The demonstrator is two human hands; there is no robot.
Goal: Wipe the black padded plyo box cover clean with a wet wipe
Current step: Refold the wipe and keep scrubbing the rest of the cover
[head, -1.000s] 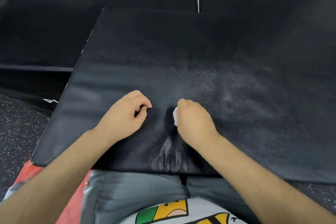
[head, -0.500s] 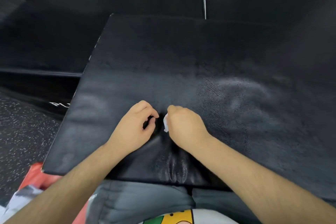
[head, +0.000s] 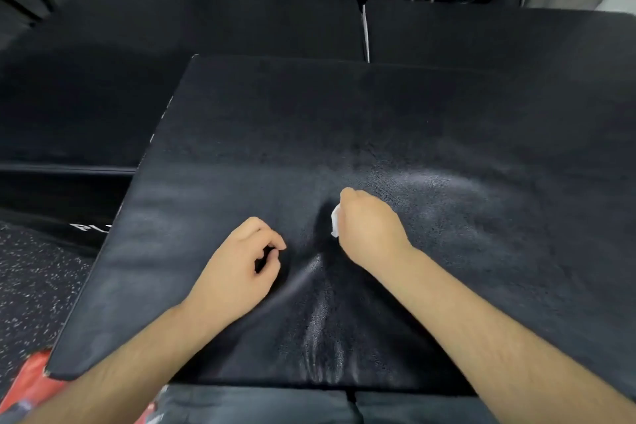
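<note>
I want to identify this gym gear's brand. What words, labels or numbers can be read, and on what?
"PL": white letters on the black side panel at the left; the rest is hidden behind the plyo box cover.
Small white marks along the cover's left edge: too small to read.
The wet wipe in the right hand: no print visible.

Both my bare arms reach forward from the near side, and my hands are close together but not touching. My left hand [head: 241, 268] is nearer to me, curled in a loose fist with the thumb tip by the first finger. My right hand [head: 370, 227] is a bit farther out, back up, fingers curled round a wet wipe [head: 334, 221] that peeks out on its left.
</note>
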